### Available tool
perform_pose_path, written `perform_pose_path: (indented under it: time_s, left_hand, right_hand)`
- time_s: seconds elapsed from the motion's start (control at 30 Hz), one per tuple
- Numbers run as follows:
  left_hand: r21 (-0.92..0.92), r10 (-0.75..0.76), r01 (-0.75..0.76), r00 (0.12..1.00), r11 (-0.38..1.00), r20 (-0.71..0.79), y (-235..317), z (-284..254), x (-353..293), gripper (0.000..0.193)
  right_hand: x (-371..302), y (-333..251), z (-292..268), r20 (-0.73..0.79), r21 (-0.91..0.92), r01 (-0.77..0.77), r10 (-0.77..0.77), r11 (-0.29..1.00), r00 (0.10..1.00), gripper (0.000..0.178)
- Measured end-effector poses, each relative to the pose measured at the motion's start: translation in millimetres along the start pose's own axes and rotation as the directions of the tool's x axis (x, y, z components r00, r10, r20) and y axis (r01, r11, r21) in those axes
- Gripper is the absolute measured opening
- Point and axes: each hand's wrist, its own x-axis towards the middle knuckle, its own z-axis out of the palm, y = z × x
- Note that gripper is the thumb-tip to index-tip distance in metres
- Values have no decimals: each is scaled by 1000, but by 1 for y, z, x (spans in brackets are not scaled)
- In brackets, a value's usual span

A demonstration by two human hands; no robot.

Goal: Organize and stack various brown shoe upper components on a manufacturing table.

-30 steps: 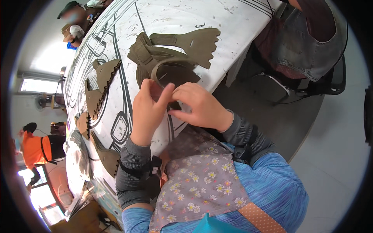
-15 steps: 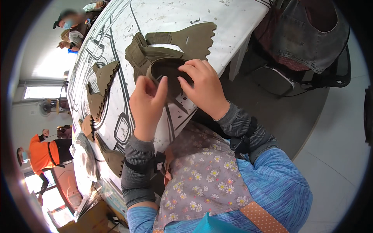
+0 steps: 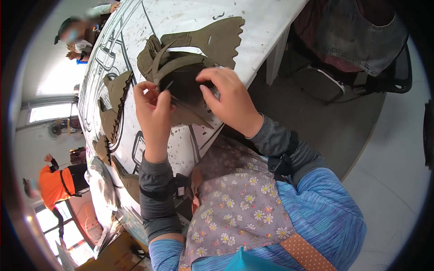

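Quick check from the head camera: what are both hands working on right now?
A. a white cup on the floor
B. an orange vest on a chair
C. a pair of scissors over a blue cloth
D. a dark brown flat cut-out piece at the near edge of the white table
D: the left hand and right hand both grip a dark brown cut-out piece at the white table edge, beside other brown pieces.
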Motion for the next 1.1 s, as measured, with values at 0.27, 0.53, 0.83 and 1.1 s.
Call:
perform_pose_path:
  time_s: [0.27, 0.53, 0.83, 1.1]
  left_hand:
    - [-170, -25, 13, 997, 985, -68, 0, -8, 2, 20]
    - [-156, 2, -17, 996, 988, -95, -6, -8, 5, 21]
    - [-128, -62, 53, 996, 990, -66, 7, -8, 0, 30]
    - [-78, -15, 8, 996, 997, -92, -2, -3, 1, 22]
  right_hand:
    - [6, -7, 2, -16, -175, 26, -29, 984, 999, 25]
    - [-4, -37, 12, 191, 375, -202, 138, 905, 972, 16]
    - [-1, -22, 17, 223, 325, 14, -90, 946, 971, 16]
    - [13, 8, 7, -73, -463, 228, -293, 856, 953, 30]
